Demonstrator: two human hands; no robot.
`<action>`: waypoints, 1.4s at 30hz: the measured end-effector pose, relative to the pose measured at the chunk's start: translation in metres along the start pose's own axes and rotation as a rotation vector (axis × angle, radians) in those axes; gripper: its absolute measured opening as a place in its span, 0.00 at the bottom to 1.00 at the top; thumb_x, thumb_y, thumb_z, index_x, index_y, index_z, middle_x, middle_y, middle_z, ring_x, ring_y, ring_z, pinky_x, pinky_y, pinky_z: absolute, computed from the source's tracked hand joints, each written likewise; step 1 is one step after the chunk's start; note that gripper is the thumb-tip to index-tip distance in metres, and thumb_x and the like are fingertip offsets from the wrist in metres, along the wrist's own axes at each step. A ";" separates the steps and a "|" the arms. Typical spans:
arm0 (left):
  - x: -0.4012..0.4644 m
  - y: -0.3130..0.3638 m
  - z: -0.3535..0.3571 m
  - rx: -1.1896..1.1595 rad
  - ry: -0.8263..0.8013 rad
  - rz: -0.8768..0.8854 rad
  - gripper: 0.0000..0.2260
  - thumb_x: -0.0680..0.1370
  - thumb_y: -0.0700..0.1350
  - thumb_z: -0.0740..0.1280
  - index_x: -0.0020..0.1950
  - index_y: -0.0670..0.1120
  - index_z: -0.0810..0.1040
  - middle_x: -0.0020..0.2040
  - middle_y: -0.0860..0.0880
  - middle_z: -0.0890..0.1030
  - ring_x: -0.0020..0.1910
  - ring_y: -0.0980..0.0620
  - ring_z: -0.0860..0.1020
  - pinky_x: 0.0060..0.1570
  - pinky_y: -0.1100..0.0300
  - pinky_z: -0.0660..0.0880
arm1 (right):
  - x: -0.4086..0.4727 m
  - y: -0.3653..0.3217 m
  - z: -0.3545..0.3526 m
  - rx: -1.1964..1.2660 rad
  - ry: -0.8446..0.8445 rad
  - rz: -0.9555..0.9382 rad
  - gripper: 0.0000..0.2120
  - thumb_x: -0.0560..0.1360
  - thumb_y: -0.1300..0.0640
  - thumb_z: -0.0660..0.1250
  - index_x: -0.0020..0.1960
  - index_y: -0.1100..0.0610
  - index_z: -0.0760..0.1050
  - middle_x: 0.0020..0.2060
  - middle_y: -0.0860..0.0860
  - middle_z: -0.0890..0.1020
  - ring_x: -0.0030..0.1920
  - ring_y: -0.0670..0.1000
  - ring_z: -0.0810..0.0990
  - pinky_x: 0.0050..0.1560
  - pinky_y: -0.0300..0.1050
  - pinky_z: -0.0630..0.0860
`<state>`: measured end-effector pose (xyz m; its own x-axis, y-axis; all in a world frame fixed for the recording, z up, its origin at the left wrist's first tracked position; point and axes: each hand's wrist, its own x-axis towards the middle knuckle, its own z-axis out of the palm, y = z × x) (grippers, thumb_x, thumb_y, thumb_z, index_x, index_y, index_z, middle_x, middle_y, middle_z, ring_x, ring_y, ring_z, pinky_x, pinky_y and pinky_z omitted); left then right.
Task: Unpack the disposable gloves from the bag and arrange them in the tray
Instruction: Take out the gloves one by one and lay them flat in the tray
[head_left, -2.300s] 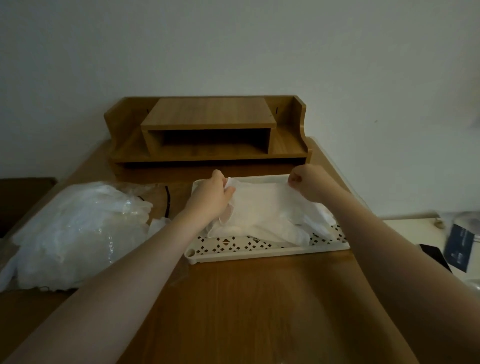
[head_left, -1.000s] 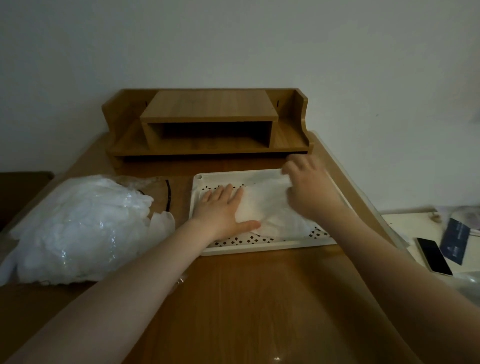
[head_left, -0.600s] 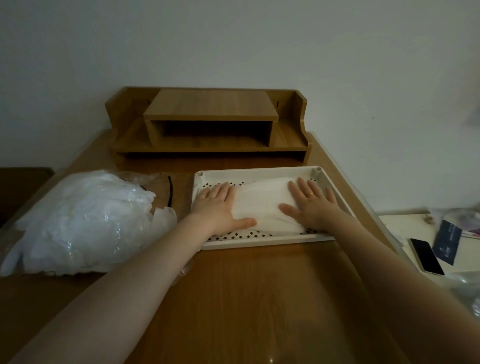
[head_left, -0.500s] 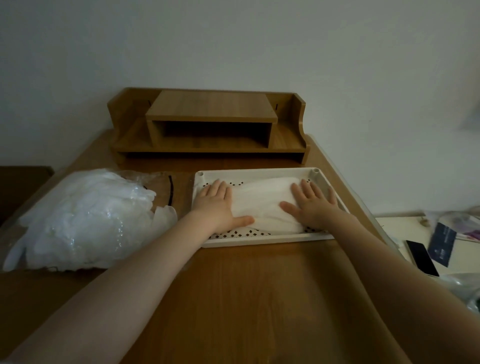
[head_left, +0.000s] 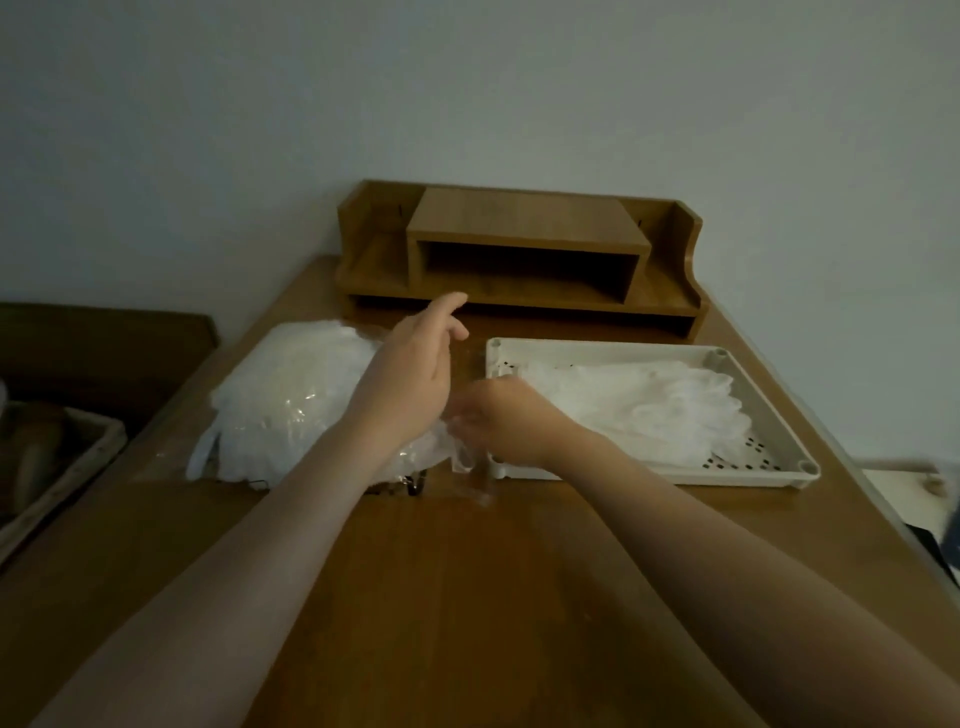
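– so where's the stuff?
– clear bag (head_left: 291, 400) of white gloves slumped on the left, white perforated tray (head_left: 769, 470) right beside it, thin see-through gloves (head_left: 649, 410) piled flat inside.

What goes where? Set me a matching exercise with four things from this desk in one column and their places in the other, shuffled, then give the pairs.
Things:
1. bag of gloves
2. white tray
3. wooden desk shelf
4. right hand

Places:
A. at the back of the desk, against the wall
B. on the right of the desk, with gloves laid in it
C. on the left of the desk
D. between bag and tray, at the bag's open end

Pairs: 1-C, 2-B, 3-A, 4-D
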<state>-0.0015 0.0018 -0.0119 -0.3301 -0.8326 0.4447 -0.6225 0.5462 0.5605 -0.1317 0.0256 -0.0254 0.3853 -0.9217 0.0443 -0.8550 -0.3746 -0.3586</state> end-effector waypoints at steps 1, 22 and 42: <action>-0.004 -0.005 -0.003 -0.011 -0.016 -0.008 0.18 0.83 0.41 0.52 0.73 0.49 0.63 0.61 0.53 0.74 0.56 0.57 0.71 0.52 0.65 0.67 | 0.005 -0.003 0.010 -0.061 -0.092 -0.002 0.09 0.78 0.56 0.62 0.49 0.60 0.78 0.44 0.53 0.81 0.42 0.51 0.79 0.46 0.45 0.75; -0.020 -0.040 0.018 0.458 -0.412 -0.205 0.12 0.79 0.50 0.63 0.59 0.47 0.75 0.51 0.51 0.80 0.47 0.53 0.78 0.49 0.57 0.76 | -0.017 0.017 -0.064 1.217 0.773 0.123 0.10 0.77 0.67 0.58 0.43 0.55 0.73 0.40 0.50 0.77 0.40 0.49 0.76 0.40 0.42 0.75; 0.029 0.083 0.003 -0.802 -0.674 -0.323 0.36 0.65 0.72 0.61 0.60 0.45 0.76 0.51 0.44 0.83 0.50 0.47 0.82 0.51 0.53 0.78 | -0.060 0.049 -0.094 1.083 0.373 -0.092 0.23 0.77 0.72 0.54 0.29 0.58 0.76 0.54 0.54 0.80 0.51 0.54 0.80 0.51 0.50 0.78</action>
<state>-0.0653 0.0224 0.0456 -0.7068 -0.6931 -0.1417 -0.1879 -0.0091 0.9821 -0.2289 0.0529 0.0423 0.1491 -0.9354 0.3205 -0.0127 -0.3259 -0.9453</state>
